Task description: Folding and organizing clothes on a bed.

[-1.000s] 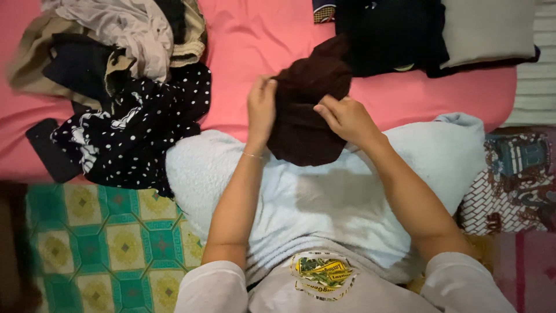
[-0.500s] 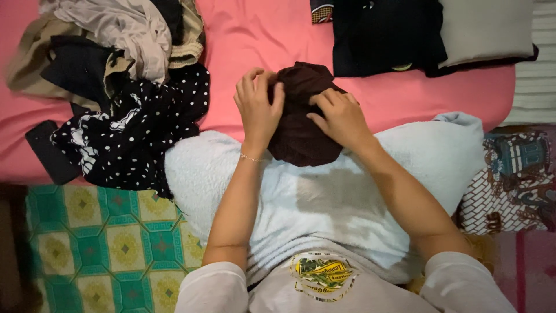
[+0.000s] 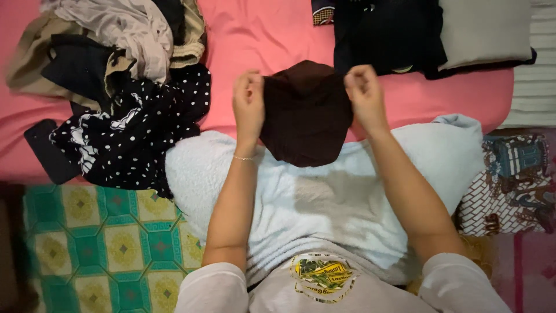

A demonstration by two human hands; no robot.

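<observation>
A pink bed (image 3: 266,40) is filling the upper part of the view, and a pale blue towel (image 3: 324,203) is lying across the person's lap at its near edge. A heap of clothes (image 3: 110,64) is sitting on the bed to the left, with a black spotted garment (image 3: 145,127) spilling toward the towel. Folded dark clothes (image 3: 388,35) and a grey cushion (image 3: 483,29) are resting at the far right.

Between the hands, a dark brown cloth (image 3: 306,113) is hanging stretched, raised just above the towel's far edge. Its top edge is running left to right, and its body is drooping down toward the person, narrowing to a rounded lower end. The left hand (image 3: 249,104) is closed, pinching the cloth's left upper corner. The right hand (image 3: 365,87) is closed too, pinching the right upper corner. Both hands are touching the cloth, so neither is nearer; the right one is sitting slightly farther from the person.
</observation>
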